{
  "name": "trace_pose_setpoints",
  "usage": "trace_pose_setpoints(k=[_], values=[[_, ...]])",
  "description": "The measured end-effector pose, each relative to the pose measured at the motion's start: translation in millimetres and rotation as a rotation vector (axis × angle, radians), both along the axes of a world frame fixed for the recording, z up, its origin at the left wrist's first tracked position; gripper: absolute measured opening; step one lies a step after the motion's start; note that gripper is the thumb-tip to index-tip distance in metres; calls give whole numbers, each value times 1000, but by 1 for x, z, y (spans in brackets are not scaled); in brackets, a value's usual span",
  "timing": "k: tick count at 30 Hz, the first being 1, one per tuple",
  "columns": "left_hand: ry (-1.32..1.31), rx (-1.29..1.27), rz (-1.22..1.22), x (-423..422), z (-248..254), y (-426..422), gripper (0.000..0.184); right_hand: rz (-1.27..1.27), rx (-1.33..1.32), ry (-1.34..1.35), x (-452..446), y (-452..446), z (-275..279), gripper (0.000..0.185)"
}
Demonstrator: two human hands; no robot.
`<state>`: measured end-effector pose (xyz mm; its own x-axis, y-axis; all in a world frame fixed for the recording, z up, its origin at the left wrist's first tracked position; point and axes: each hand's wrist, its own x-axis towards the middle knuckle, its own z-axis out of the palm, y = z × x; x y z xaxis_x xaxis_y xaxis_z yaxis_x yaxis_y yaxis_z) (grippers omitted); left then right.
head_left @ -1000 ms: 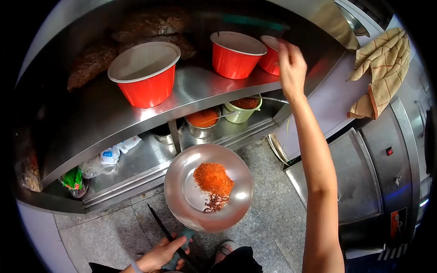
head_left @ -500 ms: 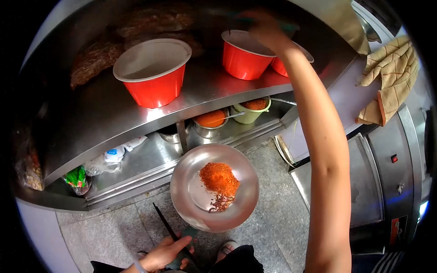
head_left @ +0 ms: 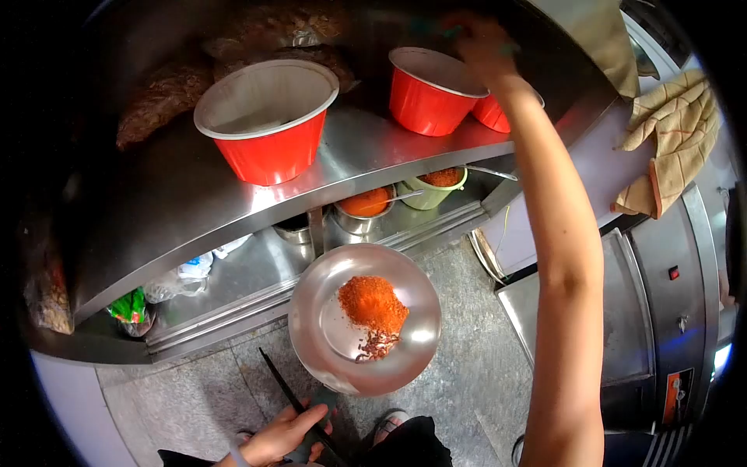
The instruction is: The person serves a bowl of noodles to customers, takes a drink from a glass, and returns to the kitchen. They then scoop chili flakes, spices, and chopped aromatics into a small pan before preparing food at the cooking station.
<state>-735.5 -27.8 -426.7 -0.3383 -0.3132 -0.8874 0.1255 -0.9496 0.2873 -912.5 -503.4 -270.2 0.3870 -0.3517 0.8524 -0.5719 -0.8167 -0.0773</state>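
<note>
My left hand (head_left: 286, 437) is wrapped round the handle of a metal pan (head_left: 311, 311) and a long black stick-like utensil (head_left: 278, 377). Orange-red powder (head_left: 372, 302) with darker reddish bits lies in the pan, which is over the floor. My right hand (head_left: 481, 48) reaches into the dark back of the upper shelf, behind the red containers; its fingers are blurred near something green, and what they hold cannot be made out. Below that hand stand a red container (head_left: 433, 103) with a white rim and a smaller red container (head_left: 492, 115), partly covered by my forearm.
A larger red container (head_left: 271, 156) stands on the metal shelf (head_left: 179, 210), before bagged items (head_left: 167, 101). Below are an orange-filled pot (head_left: 359, 222), a pale green tub (head_left: 425, 199) and plastic bags (head_left: 177, 286). At right hang a checked cloth (head_left: 677, 140) and steel equipment (head_left: 599, 303).
My right hand has moved from beside the smaller red container up and back into the dark shelf. My left hand still holds the pan handle. The view has shifted slightly.
</note>
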Motion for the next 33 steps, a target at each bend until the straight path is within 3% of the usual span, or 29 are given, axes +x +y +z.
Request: trace_pose_setpoints(k=[2, 3, 4, 6, 7, 9, 13, 15, 17, 19, 21, 25, 27, 30, 33], values=[[-73, 55, -160, 0, 9, -5, 36, -490, 5, 123, -44, 11, 9, 29], [-50, 15, 16, -3, 8, -1, 33, -441, -98, -8, -68, 30, 6, 29], [-26, -21, 192, -6, 6, 3, 30, -274, 94, -278, -96, 22, -1, 35], [37, -58, 209, -1, -19, 16, 30, -590, 370, -196, -108, 66, 4, 45], [91, -97, 235, 1, -29, 20, 29, -594, 373, -193, -117, 60, -5, 45], [92, -91, 247, 0, -32, 20, 30, -271, 324, 99, -136, 49, -32, 44], [14, -103, 190, -5, -30, 14, 30, -257, 303, 97, -142, 42, -48, 38], [-69, -176, 106, -11, -12, 7, 34, -360, -57, -19, -155, 51, -59, 34], [-31, -147, 89, -7, -29, 15, 39, -349, 162, -11, -155, 120, -38, 32], [-33, -102, 90, -9, -29, 15, 40, -101, 284, -179, -168, 166, -44, 26], [-21, -215, 109, -12, -33, 19, 41, -107, 412, -207, -184, 216, -54, 25], [1, -214, 59, -12, -37, 20, 39, 109, 534, 351, -174, 287, -65, 34], [27, -209, 46, -14, -37, 22, 39, 125, 657, 433, -167, 306, -71, 41], [30, -190, 89, -18, -36, 22, 31, 152, 614, 681, -159, 316, -82, 54], [32, -145, 142, -22, -32, 25, 28, 242, 532, 749, -141, 325, -82, 49]])
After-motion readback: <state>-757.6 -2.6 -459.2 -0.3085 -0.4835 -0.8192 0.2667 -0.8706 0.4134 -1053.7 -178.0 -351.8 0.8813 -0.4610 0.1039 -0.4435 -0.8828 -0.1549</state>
